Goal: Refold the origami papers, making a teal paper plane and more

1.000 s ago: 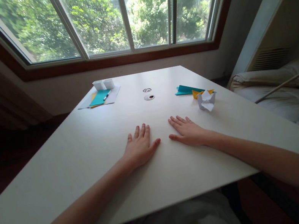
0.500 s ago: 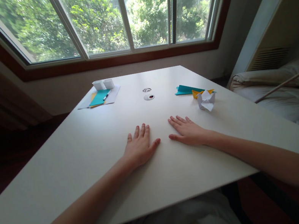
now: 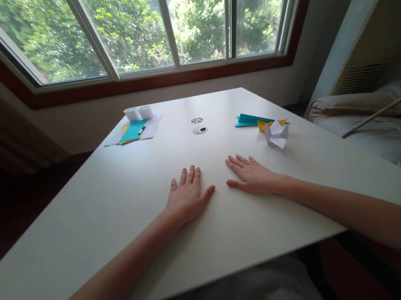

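**Both hands flat on surface, nothing held**

Left hand [image 3: 188, 197] palm-down on the white rectangular surface [image 3: 90, 210], fingers [image 3: 188, 175] extended and slightly spread, thumb out toward 3 o'clock. Released, gripping nothing.

Right hand [image 3: 252, 176] same posture: palm-down, fingers [image 3: 239, 161] straight, thumb pointing toward 9 o'clock. Released too. The two thumbs are near each other, not touching; bare surface between them.

Nearest item: white folded-paper origami piece [image 3: 277, 134], at about 1 o'clock from the right hand's fingers, near but clearly apart, no contact. Just behind it, touching or overlapping (cannot tell which): a small yellow folded paper [image 3: 266, 124] and a teal folded paper sheet [image 3: 250, 119].

At 12 o'clock from the gap between the hands, well apart: two small round metal discs [image 3: 200, 130], one behind the other.

At 11 o'clock from the left hand, far corner of the surface: a white paper sheet [image 3: 153, 127] with a teal paper square [image 3: 131, 131] on it, a dark pen [image 3: 142, 128] lying across the teal square, and two small white cups [image 3: 138, 113] side by side at the back edge.

A bed with pale bedding [image 3: 376, 132] sits at 3 o'clock, off the surface.
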`<move>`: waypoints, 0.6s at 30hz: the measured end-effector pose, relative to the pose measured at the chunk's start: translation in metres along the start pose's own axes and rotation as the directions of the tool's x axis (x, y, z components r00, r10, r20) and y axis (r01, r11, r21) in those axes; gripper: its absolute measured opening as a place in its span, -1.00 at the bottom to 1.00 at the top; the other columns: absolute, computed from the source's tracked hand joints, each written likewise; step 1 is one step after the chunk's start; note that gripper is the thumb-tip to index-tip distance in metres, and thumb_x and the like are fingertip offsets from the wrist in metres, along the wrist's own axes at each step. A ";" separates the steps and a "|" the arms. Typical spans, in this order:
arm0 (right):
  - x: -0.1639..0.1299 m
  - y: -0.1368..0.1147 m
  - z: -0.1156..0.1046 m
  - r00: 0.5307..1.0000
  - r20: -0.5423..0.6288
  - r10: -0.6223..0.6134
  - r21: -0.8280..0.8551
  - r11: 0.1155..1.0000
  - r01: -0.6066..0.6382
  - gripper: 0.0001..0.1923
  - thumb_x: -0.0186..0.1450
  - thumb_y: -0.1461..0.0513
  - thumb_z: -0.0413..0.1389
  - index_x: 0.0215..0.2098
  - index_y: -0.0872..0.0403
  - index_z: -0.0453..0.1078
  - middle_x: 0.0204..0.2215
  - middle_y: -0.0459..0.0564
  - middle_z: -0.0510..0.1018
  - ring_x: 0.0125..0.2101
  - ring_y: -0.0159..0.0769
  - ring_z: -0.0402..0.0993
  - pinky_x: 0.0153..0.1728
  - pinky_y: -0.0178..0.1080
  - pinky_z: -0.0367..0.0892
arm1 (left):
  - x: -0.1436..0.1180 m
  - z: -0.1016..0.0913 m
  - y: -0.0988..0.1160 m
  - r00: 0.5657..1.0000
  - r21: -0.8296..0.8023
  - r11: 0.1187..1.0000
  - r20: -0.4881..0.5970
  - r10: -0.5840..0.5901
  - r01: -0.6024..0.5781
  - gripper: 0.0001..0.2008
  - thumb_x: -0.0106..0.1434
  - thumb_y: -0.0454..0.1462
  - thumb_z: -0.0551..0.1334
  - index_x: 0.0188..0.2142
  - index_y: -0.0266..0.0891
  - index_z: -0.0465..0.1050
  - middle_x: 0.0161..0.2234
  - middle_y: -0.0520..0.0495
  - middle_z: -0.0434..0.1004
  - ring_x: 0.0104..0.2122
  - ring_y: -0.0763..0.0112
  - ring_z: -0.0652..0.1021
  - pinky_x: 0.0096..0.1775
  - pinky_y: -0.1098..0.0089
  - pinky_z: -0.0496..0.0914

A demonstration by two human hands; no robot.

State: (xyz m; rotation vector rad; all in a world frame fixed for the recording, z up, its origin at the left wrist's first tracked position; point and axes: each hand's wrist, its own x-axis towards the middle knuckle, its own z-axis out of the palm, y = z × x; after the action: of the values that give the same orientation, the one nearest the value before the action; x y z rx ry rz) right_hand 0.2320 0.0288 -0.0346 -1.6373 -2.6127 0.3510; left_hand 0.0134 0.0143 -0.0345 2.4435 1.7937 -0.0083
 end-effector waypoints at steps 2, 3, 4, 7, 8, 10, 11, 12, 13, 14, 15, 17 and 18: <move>0.000 0.000 0.000 1.000 0.003 0.000 0.002 1.000 0.000 -0.14 0.21 -0.21 -0.34 0.29 0.13 -0.27 0.28 0.06 -0.19 0.25 -0.06 -0.31 0.18 0.07 -0.29 | 0.000 0.000 0.000 1.000 -0.002 1.000 -0.002 0.002 -0.002 -0.22 0.22 0.14 -0.27 0.27 -0.33 -0.23 0.28 -0.12 -0.29 0.25 0.09 -0.16 0.14 -0.04 -0.11; 0.000 0.000 0.000 1.000 0.004 0.000 0.003 1.000 0.000 -0.14 0.21 -0.21 -0.34 0.29 0.13 -0.27 0.28 0.06 -0.20 0.25 -0.06 -0.31 0.18 0.07 -0.29 | 0.000 0.000 0.000 1.000 -0.002 1.000 -0.002 0.003 -0.003 -0.21 0.22 0.14 -0.27 0.27 -0.33 -0.22 0.28 -0.13 -0.29 0.25 0.09 -0.16 0.14 -0.04 -0.11; 0.000 0.000 0.000 1.000 0.003 0.001 0.002 1.000 -0.001 -0.14 0.21 -0.21 -0.34 0.29 0.13 -0.27 0.28 0.06 -0.20 0.25 -0.06 -0.31 0.18 0.07 -0.29 | 0.000 0.000 0.000 1.000 -0.002 1.000 -0.001 0.002 -0.002 -0.21 0.21 0.14 -0.27 0.27 -0.34 -0.22 0.28 -0.13 -0.29 0.25 0.08 -0.16 0.14 -0.05 -0.11; 0.000 0.000 0.000 1.000 0.003 0.004 0.001 1.000 -0.004 -0.13 0.21 -0.22 -0.35 0.29 0.13 -0.27 0.28 0.06 -0.20 0.25 -0.06 -0.31 0.18 0.07 -0.29 | 0.001 0.000 0.000 1.000 -0.002 1.000 -0.002 0.000 0.000 -0.21 0.22 0.14 -0.26 0.27 -0.34 -0.22 0.28 -0.13 -0.29 0.25 0.08 -0.15 0.14 -0.05 -0.10; 0.000 0.000 0.000 1.000 0.004 0.004 0.000 1.000 -0.004 -0.13 0.20 -0.22 -0.35 0.30 0.13 -0.27 0.28 0.06 -0.20 0.25 -0.06 -0.31 0.18 0.07 -0.29 | 0.001 0.001 0.000 1.000 -0.002 1.000 -0.003 0.000 0.000 -0.21 0.22 0.14 -0.26 0.26 -0.34 -0.22 0.28 -0.13 -0.29 0.25 0.08 -0.15 0.14 -0.06 -0.10; 0.000 0.000 0.000 1.000 0.005 0.004 -0.001 1.000 -0.004 -0.13 0.20 -0.22 -0.35 0.29 0.13 -0.27 0.28 0.05 -0.20 0.25 -0.06 -0.31 0.18 0.07 -0.29 | 0.001 0.001 0.000 1.000 -0.001 1.000 -0.005 0.002 -0.002 -0.22 0.22 0.13 -0.26 0.26 -0.34 -0.22 0.28 -0.13 -0.29 0.25 0.09 -0.15 0.14 -0.06 -0.10; 0.000 0.000 0.000 1.000 0.005 0.003 -0.001 1.000 -0.003 -0.13 0.20 -0.22 -0.35 0.29 0.13 -0.27 0.28 0.05 -0.20 0.25 -0.06 -0.31 0.18 0.08 -0.29 | 0.001 0.001 0.000 1.000 0.000 1.000 -0.004 0.002 -0.002 -0.22 0.22 0.13 -0.26 0.26 -0.34 -0.22 0.28 -0.13 -0.29 0.25 0.09 -0.15 0.14 -0.05 -0.10; 0.000 0.000 0.000 1.000 0.004 0.003 -0.002 1.000 -0.003 -0.13 0.20 -0.22 -0.35 0.29 0.14 -0.27 0.28 0.05 -0.20 0.25 -0.06 -0.31 0.18 0.08 -0.29 | 0.001 0.001 0.000 1.000 0.002 1.000 -0.004 0.002 -0.002 -0.22 0.22 0.13 -0.26 0.26 -0.34 -0.22 0.28 -0.13 -0.29 0.25 0.08 -0.15 0.14 -0.05 -0.10; 0.000 0.000 0.000 1.000 0.003 0.002 -0.003 1.000 -0.002 -0.13 0.20 -0.22 -0.35 0.29 0.14 -0.27 0.28 0.05 -0.20 0.25 -0.06 -0.31 0.18 0.07 -0.29 | 0.001 0.001 0.000 1.000 0.003 1.000 -0.004 0.002 -0.002 -0.22 0.22 0.14 -0.26 0.26 -0.34 -0.22 0.28 -0.13 -0.29 0.25 0.08 -0.15 0.14 -0.05 -0.10; 0.000 0.000 0.000 1.000 0.002 0.002 -0.004 1.000 -0.002 -0.13 0.20 -0.22 -0.35 0.29 0.13 -0.27 0.28 0.05 -0.20 0.25 -0.06 -0.31 0.18 0.07 -0.28 | 0.000 0.000 0.000 1.000 0.004 1.000 -0.003 0.002 -0.002 -0.22 0.22 0.14 -0.26 0.27 -0.33 -0.22 0.28 -0.13 -0.29 0.25 0.08 -0.15 0.14 -0.05 -0.10; 0.000 0.000 0.000 1.000 0.002 0.002 -0.005 1.000 -0.002 -0.13 0.21 -0.22 -0.35 0.29 0.13 -0.27 0.28 0.05 -0.20 0.25 -0.06 -0.31 0.18 0.07 -0.28 | 0.001 0.000 0.000 1.000 0.006 1.000 -0.004 0.003 -0.002 -0.22 0.22 0.14 -0.26 0.27 -0.33 -0.22 0.28 -0.14 -0.29 0.25 0.08 -0.15 0.14 -0.05 -0.10; 0.000 0.000 -0.001 1.000 0.002 0.001 -0.009 1.000 -0.001 -0.14 0.21 -0.21 -0.35 0.29 0.14 -0.27 0.28 0.05 -0.19 0.25 -0.06 -0.30 0.18 0.07 -0.28 | 0.001 0.001 0.000 1.000 0.007 1.000 -0.005 0.006 -0.006 -0.22 0.22 0.14 -0.26 0.27 -0.33 -0.21 0.28 -0.14 -0.28 0.25 0.08 -0.15 0.14 -0.05 -0.09; 0.000 0.000 -0.001 1.000 0.001 0.001 -0.010 1.000 0.000 -0.14 0.21 -0.21 -0.35 0.29 0.14 -0.27 0.28 0.05 -0.19 0.25 -0.05 -0.30 0.18 0.07 -0.28 | 0.001 0.001 0.001 1.000 0.008 1.000 -0.006 0.007 -0.007 -0.22 0.22 0.14 -0.26 0.27 -0.32 -0.21 0.28 -0.14 -0.28 0.25 0.08 -0.15 0.14 -0.05 -0.09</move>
State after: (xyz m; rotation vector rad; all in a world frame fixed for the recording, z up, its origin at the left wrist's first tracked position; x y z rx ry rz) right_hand 0.2321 0.0287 -0.0339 -1.6412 -2.6192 0.3401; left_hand 0.0142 0.0150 -0.0353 2.4577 1.7908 -0.0081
